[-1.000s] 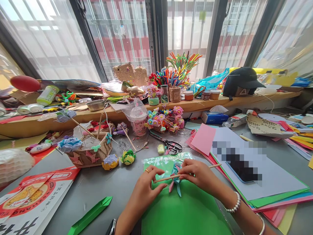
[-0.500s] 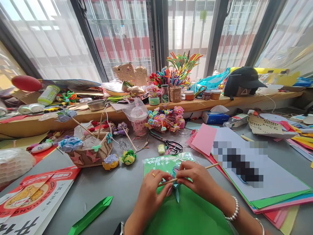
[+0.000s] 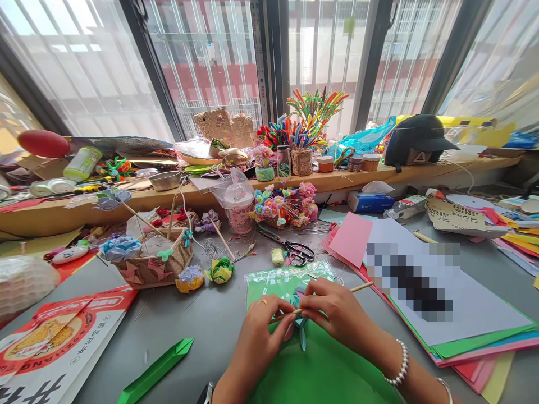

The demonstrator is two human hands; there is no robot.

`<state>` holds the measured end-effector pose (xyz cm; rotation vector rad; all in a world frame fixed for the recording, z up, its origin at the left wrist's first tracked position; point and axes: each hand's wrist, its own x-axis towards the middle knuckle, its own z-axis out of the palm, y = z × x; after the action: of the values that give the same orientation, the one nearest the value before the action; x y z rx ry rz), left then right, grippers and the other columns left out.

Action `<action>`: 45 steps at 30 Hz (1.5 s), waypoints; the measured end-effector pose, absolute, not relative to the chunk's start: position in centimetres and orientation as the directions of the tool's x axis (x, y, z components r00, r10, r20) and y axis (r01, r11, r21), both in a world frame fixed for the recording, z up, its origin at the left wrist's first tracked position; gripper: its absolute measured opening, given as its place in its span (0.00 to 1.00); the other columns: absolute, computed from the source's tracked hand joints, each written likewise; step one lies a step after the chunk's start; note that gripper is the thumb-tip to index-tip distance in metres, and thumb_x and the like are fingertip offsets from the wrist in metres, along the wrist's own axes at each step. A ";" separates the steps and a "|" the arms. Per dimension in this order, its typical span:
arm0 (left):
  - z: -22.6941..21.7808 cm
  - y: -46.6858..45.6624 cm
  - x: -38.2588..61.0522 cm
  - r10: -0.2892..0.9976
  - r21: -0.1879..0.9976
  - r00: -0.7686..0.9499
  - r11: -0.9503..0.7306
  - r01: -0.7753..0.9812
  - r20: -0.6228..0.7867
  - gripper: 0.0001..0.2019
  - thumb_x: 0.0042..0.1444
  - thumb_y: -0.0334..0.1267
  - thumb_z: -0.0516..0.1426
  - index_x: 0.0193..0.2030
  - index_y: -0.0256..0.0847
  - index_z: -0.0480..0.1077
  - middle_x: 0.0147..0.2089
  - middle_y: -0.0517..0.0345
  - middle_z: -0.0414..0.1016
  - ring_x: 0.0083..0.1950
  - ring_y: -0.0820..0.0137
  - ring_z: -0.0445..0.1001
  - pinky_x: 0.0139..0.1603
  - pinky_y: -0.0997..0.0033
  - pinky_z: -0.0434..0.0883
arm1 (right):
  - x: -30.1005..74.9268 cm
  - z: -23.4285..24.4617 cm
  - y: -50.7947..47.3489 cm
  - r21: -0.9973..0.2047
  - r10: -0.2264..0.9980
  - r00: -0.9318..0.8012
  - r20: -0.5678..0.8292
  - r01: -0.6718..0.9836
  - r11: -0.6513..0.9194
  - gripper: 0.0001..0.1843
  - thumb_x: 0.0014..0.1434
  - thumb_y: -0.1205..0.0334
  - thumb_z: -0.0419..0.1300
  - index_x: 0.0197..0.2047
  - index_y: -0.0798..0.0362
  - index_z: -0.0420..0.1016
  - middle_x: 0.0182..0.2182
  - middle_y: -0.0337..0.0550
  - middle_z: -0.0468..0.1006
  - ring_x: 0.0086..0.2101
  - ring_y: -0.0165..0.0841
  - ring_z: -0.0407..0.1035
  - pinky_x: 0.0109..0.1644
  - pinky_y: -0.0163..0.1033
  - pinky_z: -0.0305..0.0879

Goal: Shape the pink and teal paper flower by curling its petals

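Hides most of the paper piece (image 3: 302,338) and part of the stick (image 3: 362,286) behind fingers (image 3: 315,303). Blurs a dark patch (image 3: 416,285) on the white sheet (image 3: 480,306) past telling. Cuts off the green strip (image 3: 155,370), green folder (image 3: 328,373) and watch (image 3: 206,394) at the bottom, the bag (image 3: 46,367) at left.

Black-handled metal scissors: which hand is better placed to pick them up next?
Right, probably. The right hand sits nearer the scissors, especially their handles, than the left hand. Both hold the thin pale wooden stick, so neither is free.

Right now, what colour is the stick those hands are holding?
The stick is light tan, seen best in the head view.
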<state>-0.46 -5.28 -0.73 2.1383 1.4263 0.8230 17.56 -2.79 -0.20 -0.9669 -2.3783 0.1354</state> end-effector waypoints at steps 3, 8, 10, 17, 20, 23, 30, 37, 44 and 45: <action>-0.7 -5.3 -0.5 0.916 0.598 0.303 -0.401 0.694 0.264 0.05 0.54 0.36 0.53 0.31 0.40 0.68 0.31 0.58 0.74 0.34 0.67 0.71 0.37 0.64 0.66 | 17.5 -0.1 -3.0 -0.311 0.692 -0.573 0.438 0.626 0.715 0.02 0.53 0.68 0.60 0.30 0.52 0.73 0.27 0.39 0.72 0.30 0.30 0.65 0.30 0.33 0.55; -1.2 -5.2 -0.8 0.849 0.451 0.350 -0.511 0.732 0.395 0.03 0.54 0.32 0.53 0.30 0.41 0.67 0.29 0.59 0.74 0.32 0.68 0.70 0.34 0.67 0.64 | 17.4 0.0 -3.0 -0.336 0.706 -0.573 0.416 0.624 0.705 0.03 0.55 0.65 0.58 0.31 0.52 0.72 0.28 0.40 0.72 0.30 0.31 0.65 0.31 0.34 0.56; -1.4 -5.2 -0.8 0.795 0.370 0.376 -0.569 0.734 0.476 0.04 0.54 0.31 0.53 0.31 0.41 0.67 0.30 0.60 0.74 0.32 0.68 0.70 0.33 0.68 0.63 | 17.3 -0.1 -3.0 -0.344 0.707 -0.572 0.416 0.621 0.705 0.05 0.57 0.64 0.56 0.32 0.52 0.73 0.28 0.40 0.72 0.30 0.32 0.65 0.31 0.34 0.57; -1.7 -5.2 -0.3 0.630 0.207 0.367 -0.650 0.731 0.684 0.06 0.55 0.29 0.52 0.31 0.41 0.68 0.28 0.61 0.74 0.30 0.70 0.70 0.32 0.69 0.59 | 17.1 -0.5 -3.0 -0.369 0.684 -0.567 0.459 0.578 0.728 0.08 0.59 0.64 0.54 0.31 0.54 0.72 0.27 0.42 0.72 0.30 0.32 0.64 0.32 0.34 0.58; -2.0 -5.2 -0.3 0.626 0.230 0.331 -0.644 0.729 0.706 0.06 0.56 0.30 0.51 0.31 0.41 0.68 0.29 0.61 0.75 0.32 0.70 0.71 0.34 0.68 0.60 | 17.0 -0.7 -3.0 -0.346 0.654 -0.553 0.517 0.563 0.750 0.09 0.59 0.64 0.52 0.30 0.54 0.71 0.26 0.41 0.71 0.28 0.31 0.63 0.30 0.34 0.57; -1.8 -5.2 -0.5 0.720 0.331 0.321 -0.606 0.723 0.616 0.05 0.56 0.31 0.51 0.32 0.42 0.68 0.31 0.60 0.75 0.34 0.69 0.71 0.36 0.68 0.62 | 17.0 -0.8 -2.9 -0.321 0.629 -0.545 0.554 0.558 0.766 0.10 0.60 0.65 0.51 0.30 0.54 0.70 0.26 0.41 0.71 0.28 0.31 0.62 0.30 0.34 0.57; -0.7 -5.3 -0.7 0.896 0.579 0.289 -0.439 0.687 0.337 0.05 0.54 0.38 0.53 0.32 0.42 0.69 0.32 0.58 0.76 0.35 0.67 0.72 0.38 0.65 0.68 | 17.0 -0.8 -3.0 -0.298 0.635 -0.561 0.532 0.578 0.760 0.07 0.58 0.68 0.53 0.29 0.53 0.69 0.26 0.40 0.70 0.29 0.31 0.62 0.31 0.34 0.57; -0.8 -5.0 -1.0 0.959 0.797 0.237 -0.265 0.543 0.157 0.09 0.54 0.41 0.53 0.32 0.41 0.72 0.34 0.57 0.77 0.37 0.68 0.74 0.37 0.70 0.72 | 17.0 -0.8 -2.9 -0.335 0.681 -0.557 0.476 0.601 0.726 0.05 0.56 0.69 0.56 0.29 0.53 0.70 0.27 0.39 0.70 0.29 0.30 0.62 0.31 0.33 0.56; -0.7 -5.0 -1.0 0.958 0.796 0.227 -0.274 0.540 0.177 0.08 0.53 0.40 0.54 0.31 0.41 0.73 0.32 0.57 0.77 0.36 0.68 0.74 0.36 0.70 0.71 | 17.1 -0.6 -3.0 -0.367 0.689 -0.555 0.466 0.588 0.721 0.03 0.54 0.69 0.57 0.31 0.54 0.71 0.28 0.41 0.71 0.30 0.31 0.63 0.32 0.34 0.58; -0.6 -5.0 -0.9 0.953 0.772 0.226 -0.295 0.563 0.200 0.07 0.53 0.39 0.54 0.31 0.42 0.73 0.32 0.58 0.77 0.36 0.68 0.74 0.36 0.70 0.71 | 17.1 -0.5 -3.0 -0.369 0.689 -0.555 0.466 0.586 0.722 0.02 0.54 0.69 0.58 0.31 0.54 0.71 0.28 0.41 0.71 0.30 0.31 0.64 0.32 0.34 0.58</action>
<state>-0.91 -5.04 -0.64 1.9483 1.3900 0.9122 17.10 -3.02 -0.49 -0.9635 -2.3291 0.2274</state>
